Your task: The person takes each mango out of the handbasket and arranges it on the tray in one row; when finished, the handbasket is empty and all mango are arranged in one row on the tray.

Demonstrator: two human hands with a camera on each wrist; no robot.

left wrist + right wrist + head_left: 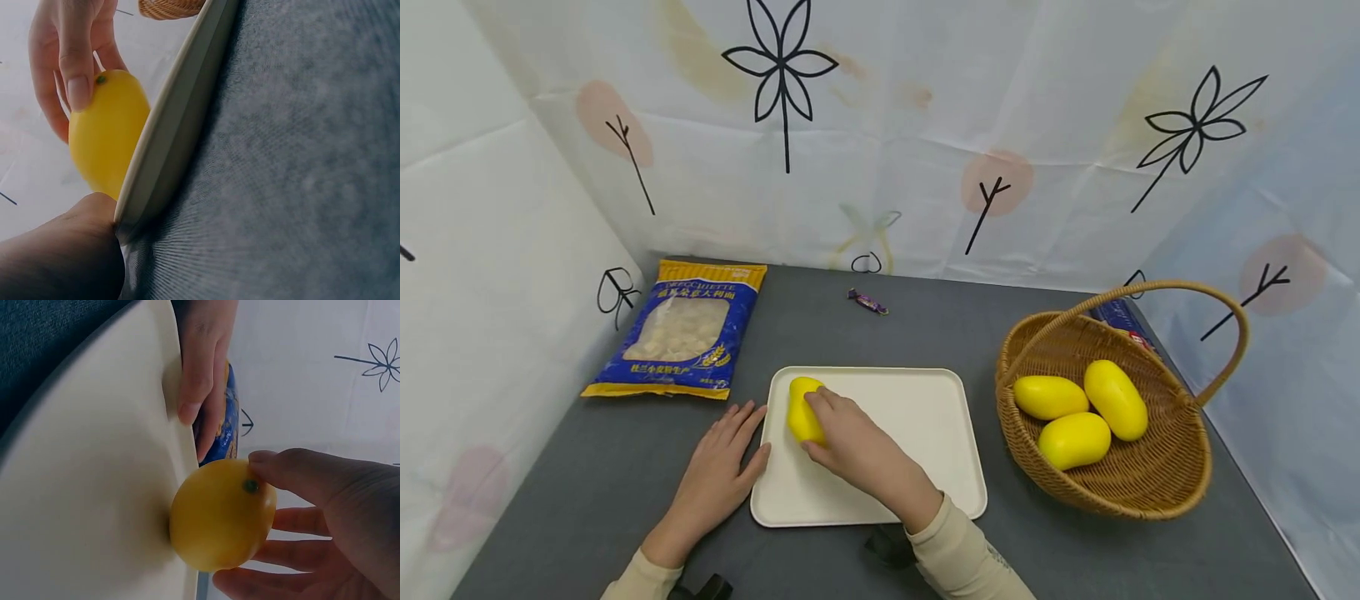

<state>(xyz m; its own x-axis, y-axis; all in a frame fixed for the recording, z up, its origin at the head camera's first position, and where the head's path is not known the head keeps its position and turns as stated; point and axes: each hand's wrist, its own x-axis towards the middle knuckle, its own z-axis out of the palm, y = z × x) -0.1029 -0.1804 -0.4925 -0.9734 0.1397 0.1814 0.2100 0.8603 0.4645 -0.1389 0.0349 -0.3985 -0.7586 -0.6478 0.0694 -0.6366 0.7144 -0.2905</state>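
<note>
A yellow mango (802,410) lies at the left end of the cream tray (895,442). My right hand (857,442) grips it from above, thumb on the near side and fingers over the far side. Up close in the right wrist view, the mango (219,515) shows a small green stem spot beside the thumb. Flat on the table, my left hand (718,467) has its fingers extended, with fingertips and thumb right at the tray's left rim. Past that rim, the left wrist view shows the same mango (109,134) under the right hand's fingers.
On the right stands a wicker basket (1150,492) with a tall handle, holding three more yellow mangoes (1075,439). A blue and yellow pasta bag (677,329) lies at back left. One small purple wrapped candy (868,302) sits behind the tray. Patterned cloth surrounds the grey table.
</note>
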